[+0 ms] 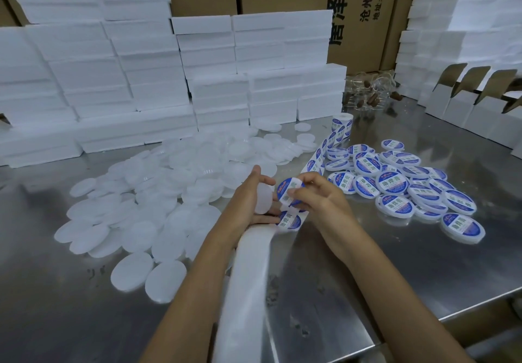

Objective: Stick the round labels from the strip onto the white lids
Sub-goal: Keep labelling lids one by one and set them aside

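L hand [248, 196] curls round a plain white lid [263, 199], held on edge w/ its flat face toward the R hand [313, 193], which pinches a round blue-and-white label [291, 190] just beside it. Strip [248, 272], smooth glossy backing, runs long-axis from near edge up under the hands, then on to the roll [342, 125]. Matte bare lids [158, 193] heaped left, labelled lids [395, 184] right, on steel table [395, 264].

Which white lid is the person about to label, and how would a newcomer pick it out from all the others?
Start at the steel table and find the two hands at its centre, between the unlabelled lids pile and the labelled lids pile. The lid stands on edge, gripped in the left hand, facing the blue label pinched by the right hand. It is the only bare lid off the table.
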Tool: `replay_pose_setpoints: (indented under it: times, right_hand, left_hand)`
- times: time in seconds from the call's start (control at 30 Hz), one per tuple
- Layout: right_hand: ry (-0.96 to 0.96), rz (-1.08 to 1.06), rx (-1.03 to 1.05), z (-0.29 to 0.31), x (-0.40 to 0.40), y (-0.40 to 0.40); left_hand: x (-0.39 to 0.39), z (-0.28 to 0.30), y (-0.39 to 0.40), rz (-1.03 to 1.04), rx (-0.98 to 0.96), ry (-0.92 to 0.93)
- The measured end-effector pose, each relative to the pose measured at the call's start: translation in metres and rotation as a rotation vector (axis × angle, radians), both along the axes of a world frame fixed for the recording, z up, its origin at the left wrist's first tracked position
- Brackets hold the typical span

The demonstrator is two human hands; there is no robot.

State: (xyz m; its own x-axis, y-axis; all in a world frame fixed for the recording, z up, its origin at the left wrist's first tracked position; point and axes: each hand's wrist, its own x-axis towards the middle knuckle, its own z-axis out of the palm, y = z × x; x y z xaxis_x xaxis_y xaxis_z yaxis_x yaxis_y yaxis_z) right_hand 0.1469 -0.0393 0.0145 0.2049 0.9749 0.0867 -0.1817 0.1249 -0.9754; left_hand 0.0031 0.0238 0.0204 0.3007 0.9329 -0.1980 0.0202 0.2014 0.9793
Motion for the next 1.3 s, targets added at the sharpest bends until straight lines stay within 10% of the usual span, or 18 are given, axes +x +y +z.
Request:
replay_pose_setpoints:
  times: [0.27, 1.3]
  right_hand:
    - [-0.105, -0.036, 0.044, -0.003, -0.013, 0.002]
    - [-0.378, -0.136, 0.112, -0.012, -0.016, 0.006]
  left_hand:
    - [0.000, 0.006, -0.008, -0.007, -0.132, -0.346]
    - [0.017, -0.003, -0.010, -0.123, 0.034, -0.211]
